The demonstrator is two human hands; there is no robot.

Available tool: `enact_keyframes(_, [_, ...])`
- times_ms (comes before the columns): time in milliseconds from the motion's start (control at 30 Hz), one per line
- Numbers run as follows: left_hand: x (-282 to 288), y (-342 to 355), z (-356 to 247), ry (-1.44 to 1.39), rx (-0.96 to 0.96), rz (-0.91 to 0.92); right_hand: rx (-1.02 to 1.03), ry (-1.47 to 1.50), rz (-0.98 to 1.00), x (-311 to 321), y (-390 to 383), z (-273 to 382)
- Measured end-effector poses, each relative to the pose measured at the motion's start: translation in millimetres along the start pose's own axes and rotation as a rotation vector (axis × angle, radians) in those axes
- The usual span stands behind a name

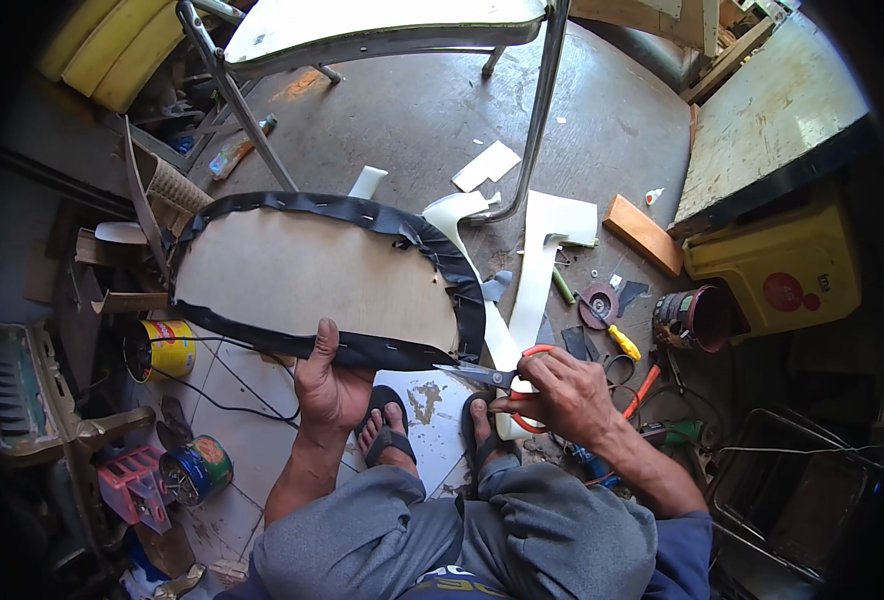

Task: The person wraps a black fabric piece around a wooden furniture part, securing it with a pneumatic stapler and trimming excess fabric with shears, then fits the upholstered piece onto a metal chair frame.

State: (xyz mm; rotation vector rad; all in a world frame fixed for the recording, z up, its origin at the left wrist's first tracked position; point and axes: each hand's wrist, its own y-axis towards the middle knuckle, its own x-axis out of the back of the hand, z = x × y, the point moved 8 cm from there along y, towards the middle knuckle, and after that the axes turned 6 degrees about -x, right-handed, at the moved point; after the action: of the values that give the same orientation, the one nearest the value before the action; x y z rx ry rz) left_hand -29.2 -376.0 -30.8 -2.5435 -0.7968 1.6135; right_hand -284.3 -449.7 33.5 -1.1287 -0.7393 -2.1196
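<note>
An oval wooden seat panel lies face down before me, its rim wrapped in stapled black upholstery fabric. My left hand grips the near edge, thumb on top and fingers underneath, partly hidden. Orange-handled scissors are in my right hand, fingers through the loops. Their blades point left and meet the black fabric at the panel's near right corner; I cannot tell whether they are cutting. Ragged folds of fabric show along the right end.
A metal-framed chair stands beyond the panel. White foam-like strips, a wooden block, a sanding disc and a yellow screwdriver lie on the right. A yellow can and pink organizer stand left.
</note>
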Motion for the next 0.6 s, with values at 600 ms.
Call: enact_keyframes(600, [-17.8,-8.5,5.7,-0.03,-0.121,-0.082,-0.196,-0.192,-0.277,-6.6,-3.1,17.6])
